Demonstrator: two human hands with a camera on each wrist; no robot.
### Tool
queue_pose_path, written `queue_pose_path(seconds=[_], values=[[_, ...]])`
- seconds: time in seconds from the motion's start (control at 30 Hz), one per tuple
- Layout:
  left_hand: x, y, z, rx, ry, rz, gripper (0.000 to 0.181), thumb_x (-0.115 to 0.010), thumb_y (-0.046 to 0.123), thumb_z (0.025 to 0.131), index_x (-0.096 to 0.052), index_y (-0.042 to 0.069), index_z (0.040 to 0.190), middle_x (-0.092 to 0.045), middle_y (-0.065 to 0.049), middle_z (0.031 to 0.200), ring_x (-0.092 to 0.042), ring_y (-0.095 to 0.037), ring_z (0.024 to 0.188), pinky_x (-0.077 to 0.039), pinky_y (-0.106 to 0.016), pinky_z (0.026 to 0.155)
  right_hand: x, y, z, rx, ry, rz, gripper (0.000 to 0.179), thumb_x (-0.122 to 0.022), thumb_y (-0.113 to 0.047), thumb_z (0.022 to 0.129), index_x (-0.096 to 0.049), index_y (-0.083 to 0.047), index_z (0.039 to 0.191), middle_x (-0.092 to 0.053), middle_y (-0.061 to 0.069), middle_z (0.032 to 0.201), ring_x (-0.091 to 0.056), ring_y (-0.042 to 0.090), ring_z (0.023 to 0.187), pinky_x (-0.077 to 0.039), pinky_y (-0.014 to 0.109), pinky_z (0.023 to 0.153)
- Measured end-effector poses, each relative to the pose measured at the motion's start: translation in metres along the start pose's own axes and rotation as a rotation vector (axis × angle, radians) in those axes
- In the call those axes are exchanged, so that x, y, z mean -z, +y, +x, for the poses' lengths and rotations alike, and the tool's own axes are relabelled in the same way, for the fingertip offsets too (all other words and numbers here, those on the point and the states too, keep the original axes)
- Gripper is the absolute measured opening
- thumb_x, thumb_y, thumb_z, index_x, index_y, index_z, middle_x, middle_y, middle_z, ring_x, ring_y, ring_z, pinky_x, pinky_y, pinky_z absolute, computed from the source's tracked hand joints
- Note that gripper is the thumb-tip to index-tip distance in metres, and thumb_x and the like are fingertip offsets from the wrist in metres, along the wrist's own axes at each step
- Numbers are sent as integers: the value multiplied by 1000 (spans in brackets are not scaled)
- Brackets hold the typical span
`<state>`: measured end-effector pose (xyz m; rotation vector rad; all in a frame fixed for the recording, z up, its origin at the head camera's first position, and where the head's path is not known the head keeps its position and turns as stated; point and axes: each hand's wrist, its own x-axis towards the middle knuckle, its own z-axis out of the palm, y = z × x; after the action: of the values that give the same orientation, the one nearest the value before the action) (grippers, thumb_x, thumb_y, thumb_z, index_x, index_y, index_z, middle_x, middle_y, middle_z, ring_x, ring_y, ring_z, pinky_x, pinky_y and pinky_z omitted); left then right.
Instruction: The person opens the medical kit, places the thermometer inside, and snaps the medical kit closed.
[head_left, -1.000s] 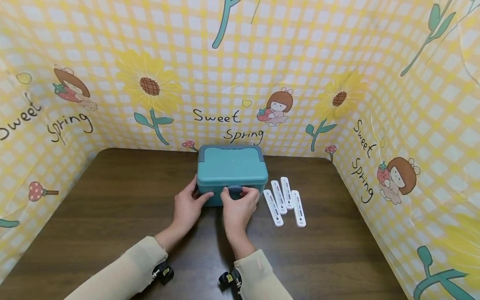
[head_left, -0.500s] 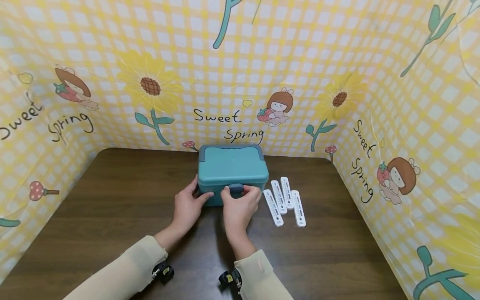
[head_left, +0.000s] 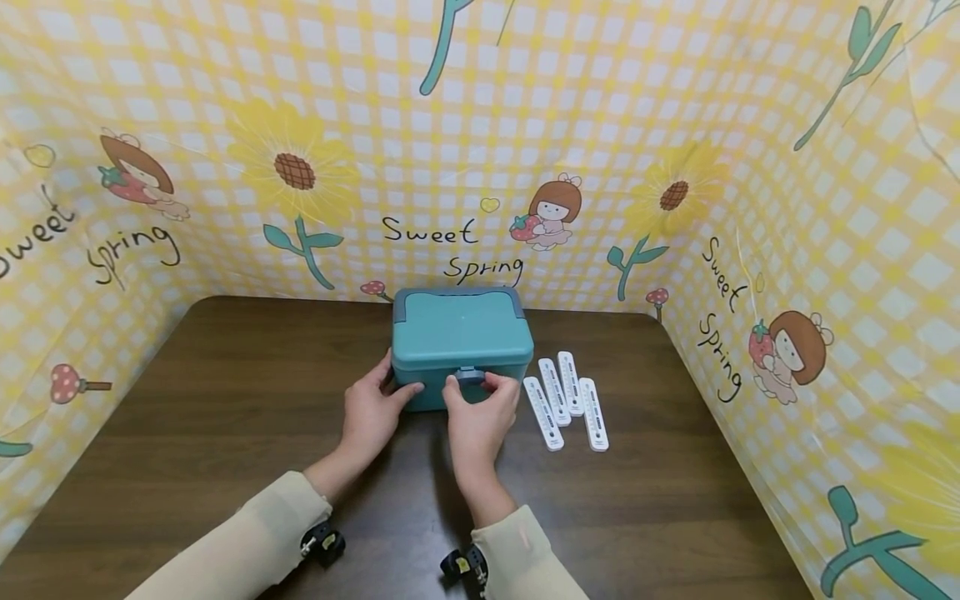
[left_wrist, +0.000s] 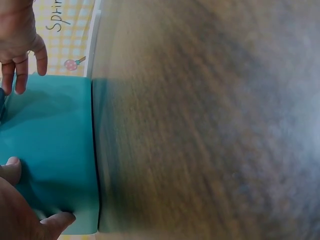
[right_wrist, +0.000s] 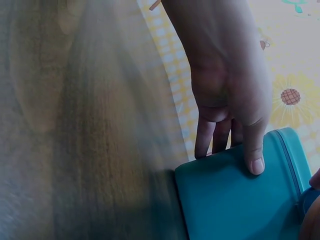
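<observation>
Teal rectangular plastic box [head_left: 462, 346] with grey-blue lid trim: latch being worked, probably.

Box sits at table's far middle, lid down, close to the yellow-checked cloth backdrop [head_left: 420, 167]; right hand [head_left: 480, 425] pinches the dark blue plastic latch [head_left: 470, 377] at front, thumb at its left end, finger at its right; left hand [head_left: 371, 415] grips the near left corner, thumb on front wall, fingers along left side. Latch looks tipped outward; can't tell if it's being freed or fastened. Next move likely calls for swinging that latch while the left hand braces the box against sliding. Four flat white strips [head_left: 556, 396] with dark markings lie on the brown wood-look table [head_left: 225, 417], just right of box, not in either hand.
</observation>
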<state>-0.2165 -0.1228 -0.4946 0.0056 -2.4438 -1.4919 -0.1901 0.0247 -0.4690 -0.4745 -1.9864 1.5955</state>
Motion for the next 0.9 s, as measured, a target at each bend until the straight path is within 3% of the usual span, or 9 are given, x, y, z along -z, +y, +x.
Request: queue_pose_path(seconds=[0.3,0.57,0.9], values=[[-1,-3,0,-6,5,0,79,-82,32,89,-43,13,155,-51,-11,151,-57,-27,132,-57,-43,96,2,5,-3,-8,-28,50,52,-90,-22,78,-57,-14,118,-59,6,111,-57,31,108,-48,39,88],[-2,-3,1,2,-1,-11,79,-82,32,89,-43,14,156,-50,-10,153,-56,-25,134,-56,-43,97,4,9,-4,-18,-28,32,52,-90,-22,78,-58,-11,118,-60,6,113,-59,34,111,-50,44,94],[-1,-4,1,-8,2,-10,79,-82,33,89,-43,14,155,-51,-10,152,-58,-26,132,-57,-43,96,8,16,-6,26,-39,75,50,-91,-19,77,-61,-8,115,-63,8,113,-60,29,108,-50,54,97]])
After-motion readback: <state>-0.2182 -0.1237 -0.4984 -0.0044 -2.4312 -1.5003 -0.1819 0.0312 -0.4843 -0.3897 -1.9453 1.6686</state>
